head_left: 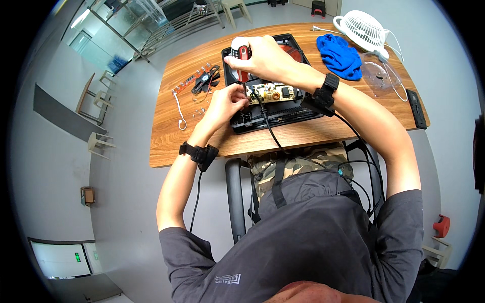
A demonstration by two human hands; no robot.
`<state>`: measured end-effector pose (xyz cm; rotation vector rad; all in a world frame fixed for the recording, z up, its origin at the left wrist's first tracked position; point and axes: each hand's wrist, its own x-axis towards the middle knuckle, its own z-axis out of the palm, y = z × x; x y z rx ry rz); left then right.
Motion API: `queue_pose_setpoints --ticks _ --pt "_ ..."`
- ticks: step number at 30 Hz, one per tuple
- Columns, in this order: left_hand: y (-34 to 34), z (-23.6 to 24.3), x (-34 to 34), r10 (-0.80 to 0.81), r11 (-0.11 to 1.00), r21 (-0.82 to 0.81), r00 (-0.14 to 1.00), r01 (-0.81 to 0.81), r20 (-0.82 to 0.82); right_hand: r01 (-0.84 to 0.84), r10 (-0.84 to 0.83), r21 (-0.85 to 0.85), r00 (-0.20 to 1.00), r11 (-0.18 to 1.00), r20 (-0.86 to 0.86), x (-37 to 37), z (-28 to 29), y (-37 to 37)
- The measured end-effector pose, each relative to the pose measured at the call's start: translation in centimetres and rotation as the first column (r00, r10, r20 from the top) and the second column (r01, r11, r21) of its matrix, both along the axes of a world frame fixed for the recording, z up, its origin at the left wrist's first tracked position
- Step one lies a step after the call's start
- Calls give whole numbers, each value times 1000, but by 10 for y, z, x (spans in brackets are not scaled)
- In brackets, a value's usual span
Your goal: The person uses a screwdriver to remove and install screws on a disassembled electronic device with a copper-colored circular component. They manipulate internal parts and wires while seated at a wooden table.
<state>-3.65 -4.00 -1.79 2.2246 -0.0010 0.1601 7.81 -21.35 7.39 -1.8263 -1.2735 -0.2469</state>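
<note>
My right hand [271, 58] is closed around a red and black screwdriver [243, 52], held upright with its shaft pointing down. The shaft meets the left end of a yellowish circuit board [275, 93]. That board sits inside an opened black appliance casing [288, 108], with a black cord [269, 127] running from it over the table's near edge. Beside the screwdriver's tip, the fingers of my left hand [225, 105] are pinched together at the board's left edge. Whatever they hold there is too small to make out.
Left of the casing lie a black fan [206, 80], a red strip board [192, 79], a white cable [180, 113] and small loose parts. Toward the right are a blue cloth [339, 56], a white desk fan [362, 30], a clear plastic bag [380, 78] and a black bar [416, 109].
</note>
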Motion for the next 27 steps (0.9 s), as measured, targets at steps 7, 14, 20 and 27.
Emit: queue_pose_setpoints --ticks 7,14,20,27 --pt "4 -2 1 -3 956 289 986 -47 167 -30 29 -12 998 999 -55 0 0 -2" --pt "4 -6 2 71 980 172 987 -96 147 -33 33 5 997 999 -72 -2 4 -5" --pt "-2 -1 1 110 983 134 990 -122 88 -32 35 24 995 999 -97 -1 2 -5" --pt "-4 5 3 23 947 317 994 -56 109 -19 19 -5 997 1000 -71 1 1 -7"
